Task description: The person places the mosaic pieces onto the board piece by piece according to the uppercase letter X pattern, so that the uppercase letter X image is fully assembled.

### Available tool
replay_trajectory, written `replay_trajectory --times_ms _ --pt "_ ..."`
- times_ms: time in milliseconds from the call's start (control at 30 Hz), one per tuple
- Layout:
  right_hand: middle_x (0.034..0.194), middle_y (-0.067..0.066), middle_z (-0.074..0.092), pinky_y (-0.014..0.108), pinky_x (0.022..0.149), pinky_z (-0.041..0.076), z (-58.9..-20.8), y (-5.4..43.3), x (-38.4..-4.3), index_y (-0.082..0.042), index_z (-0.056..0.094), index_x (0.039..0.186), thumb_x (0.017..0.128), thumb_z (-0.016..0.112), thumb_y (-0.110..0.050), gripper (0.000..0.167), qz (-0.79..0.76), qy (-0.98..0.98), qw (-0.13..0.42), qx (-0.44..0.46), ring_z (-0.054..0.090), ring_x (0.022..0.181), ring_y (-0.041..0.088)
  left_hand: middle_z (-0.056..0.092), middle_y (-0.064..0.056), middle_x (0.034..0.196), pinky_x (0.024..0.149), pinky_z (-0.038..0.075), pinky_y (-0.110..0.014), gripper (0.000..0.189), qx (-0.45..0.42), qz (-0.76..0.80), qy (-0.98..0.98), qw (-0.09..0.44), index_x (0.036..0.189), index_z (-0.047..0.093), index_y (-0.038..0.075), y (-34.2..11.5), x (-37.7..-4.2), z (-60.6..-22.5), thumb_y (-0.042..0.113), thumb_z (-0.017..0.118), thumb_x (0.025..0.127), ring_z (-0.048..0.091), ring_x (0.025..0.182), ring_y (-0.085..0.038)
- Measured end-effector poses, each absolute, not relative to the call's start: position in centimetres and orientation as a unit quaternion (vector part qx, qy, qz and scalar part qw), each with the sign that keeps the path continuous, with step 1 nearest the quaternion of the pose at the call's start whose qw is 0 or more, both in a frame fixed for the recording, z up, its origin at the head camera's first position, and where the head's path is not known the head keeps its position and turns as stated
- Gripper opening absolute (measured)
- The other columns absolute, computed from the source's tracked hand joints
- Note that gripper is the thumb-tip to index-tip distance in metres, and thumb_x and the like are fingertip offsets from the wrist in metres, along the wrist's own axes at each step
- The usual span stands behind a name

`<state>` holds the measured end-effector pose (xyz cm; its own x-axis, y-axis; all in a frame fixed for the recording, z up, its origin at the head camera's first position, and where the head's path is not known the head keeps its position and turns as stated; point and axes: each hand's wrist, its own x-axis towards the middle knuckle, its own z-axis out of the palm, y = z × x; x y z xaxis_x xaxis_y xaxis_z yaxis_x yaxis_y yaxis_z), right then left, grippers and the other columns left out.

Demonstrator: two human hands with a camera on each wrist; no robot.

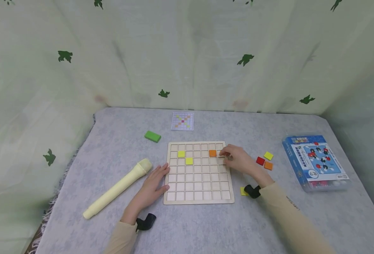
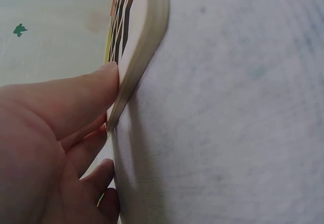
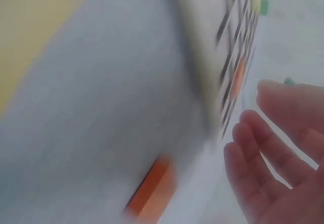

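A wooden grid board (image 1: 198, 202) lies flat in the middle of the table. Two yellow tiles, one upper left (image 1: 181, 153) and one diagonally below it (image 1: 189, 161), sit in its cells, with an orange tile (image 1: 212, 153) at the upper right. My left hand (image 1: 151, 185) rests at the board's left edge, thumb (image 2: 91, 95) and fingertips touching the side. Over the upper right edge hovers my right hand (image 1: 237, 159), close to the orange tile. Its thumb and fingers stand apart in the right wrist view, with nothing between them.
Right of the board lie loose red (image 1: 260, 161), orange (image 1: 268, 165) and yellow (image 1: 268, 155) tiles; another yellow tile (image 1: 243, 191) is partly hidden by the right wrist camera. A blue box (image 1: 317, 162) stands far right. Around the left side are a pale yellow stick (image 1: 117, 189), green block (image 1: 152, 136) and pattern card (image 1: 182, 121).
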<state>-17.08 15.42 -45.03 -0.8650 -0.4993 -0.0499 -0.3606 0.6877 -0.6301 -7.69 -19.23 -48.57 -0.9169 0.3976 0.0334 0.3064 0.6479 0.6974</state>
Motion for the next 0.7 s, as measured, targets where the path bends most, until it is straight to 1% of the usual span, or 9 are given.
replay_trajectory --times_ms 167,300,400,533,700 --pt "0.100 0.007 0.061 0.043 0.082 0.049 -45.1 19.5 -16.2 -0.002 0.065 0.106 0.085 0.069 -0.005 0.021 -0.293 0.927 0.112 -0.203 0.057 0.095 0.026 0.024 -0.015 0.155 0.112 0.010 -0.057 0.060 0.191 0.375 0.905 0.066 0.145 0.035 -0.004 -19.2 -7.7 -48.7 0.009 0.061 0.093 0.013 0.142 -0.039" --pt "0.094 0.004 0.059 0.041 0.078 0.049 -45.2 20.8 -15.6 -0.003 0.066 0.103 0.082 0.073 -0.005 0.023 -0.266 0.934 0.116 -0.208 0.056 0.088 0.023 0.024 -0.014 0.155 0.112 0.010 -0.058 0.060 0.191 0.376 0.904 0.068 0.145 0.035 -0.004 -19.2 -7.7 -48.6 0.010 0.061 0.093 0.013 0.142 -0.039" --pt "0.089 0.001 0.056 0.037 0.073 0.048 -45.4 21.1 -15.3 -0.005 0.066 0.101 0.079 0.076 -0.005 0.024 -0.239 0.940 0.115 -0.215 0.053 0.082 0.019 0.024 -0.015 0.155 0.112 0.010 -0.058 0.060 0.191 0.375 0.905 0.068 0.145 0.035 -0.004 -19.2 -7.7 -48.5 0.010 0.061 0.093 0.013 0.142 -0.039" --pt "0.088 -0.001 0.055 0.034 0.070 0.046 -45.9 21.1 -15.3 -0.008 0.065 0.101 0.079 0.076 -0.005 0.024 -0.223 0.944 0.111 -0.218 0.050 0.078 0.016 0.024 -0.015 0.155 0.112 0.010 -0.057 0.060 0.191 0.374 0.905 0.068 0.145 0.035 -0.004 -19.1 -7.7 -48.4 0.010 0.061 0.093 0.013 0.142 -0.039" --pt "0.093 -0.002 0.058 0.035 0.075 0.048 -45.7 19.7 -15.7 -0.008 0.064 0.102 0.081 0.075 -0.006 0.024 -0.259 0.935 0.095 -0.225 0.054 0.085 0.017 0.025 -0.016 0.154 0.111 0.010 -0.058 0.059 0.194 0.376 0.904 0.060 0.144 0.036 -0.004 -19.2 -7.6 -48.5 0.011 0.061 0.093 0.014 0.141 -0.040"
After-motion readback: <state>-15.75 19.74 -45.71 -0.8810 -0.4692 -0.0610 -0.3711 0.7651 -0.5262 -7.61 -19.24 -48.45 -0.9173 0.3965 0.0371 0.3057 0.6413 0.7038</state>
